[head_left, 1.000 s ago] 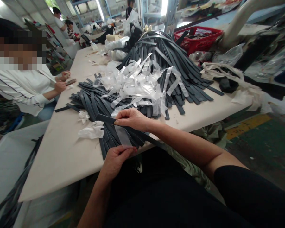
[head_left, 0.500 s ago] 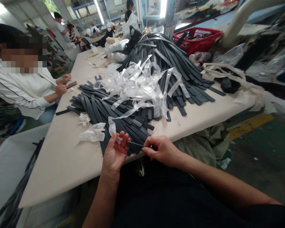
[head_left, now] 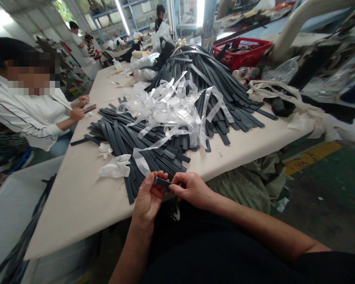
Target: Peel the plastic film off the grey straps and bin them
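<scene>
Near the table's front edge, my left hand pinches one end of a short visible length of dark flat strap. A translucent white strip runs down from the heap to its fingertips. From the other side, my right hand grips the strap between thumb and curled forefinger. Just beyond both hands, many dark flat straps lie bundled. A tangle of white strips rests over them, partly hiding the straps. Where the held strap continues behind my fingers is hidden.
Crumpled white gloves lie on the pale table to the left. A larger strap pile and a red basket stand farther back. Across the left side, a person holds a phone. Draped cloth hangs at right.
My right hand has moved left, bringing the strap's end to my left fingertips. My left hand has shifted slightly right and down and closed on it, beside the white strip.
</scene>
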A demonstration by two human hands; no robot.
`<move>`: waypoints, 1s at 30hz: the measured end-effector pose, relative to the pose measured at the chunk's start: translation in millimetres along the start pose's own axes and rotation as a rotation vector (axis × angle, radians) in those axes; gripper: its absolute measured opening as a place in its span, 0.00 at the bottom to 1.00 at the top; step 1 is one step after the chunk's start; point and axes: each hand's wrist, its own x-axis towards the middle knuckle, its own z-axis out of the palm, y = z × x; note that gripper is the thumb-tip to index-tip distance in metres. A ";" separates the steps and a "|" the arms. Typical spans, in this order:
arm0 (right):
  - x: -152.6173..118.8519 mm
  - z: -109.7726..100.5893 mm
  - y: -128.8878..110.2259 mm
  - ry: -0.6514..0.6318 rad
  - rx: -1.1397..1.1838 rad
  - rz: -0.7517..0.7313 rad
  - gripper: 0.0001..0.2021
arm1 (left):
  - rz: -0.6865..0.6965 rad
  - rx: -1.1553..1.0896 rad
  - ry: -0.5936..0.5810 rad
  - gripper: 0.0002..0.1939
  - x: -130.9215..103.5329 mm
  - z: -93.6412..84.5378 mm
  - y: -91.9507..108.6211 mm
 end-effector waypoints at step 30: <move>-5.7 -4.3 1.1 0.074 0.082 -0.062 0.08 | 0.048 -0.038 0.075 0.17 1.9 7.5 6.2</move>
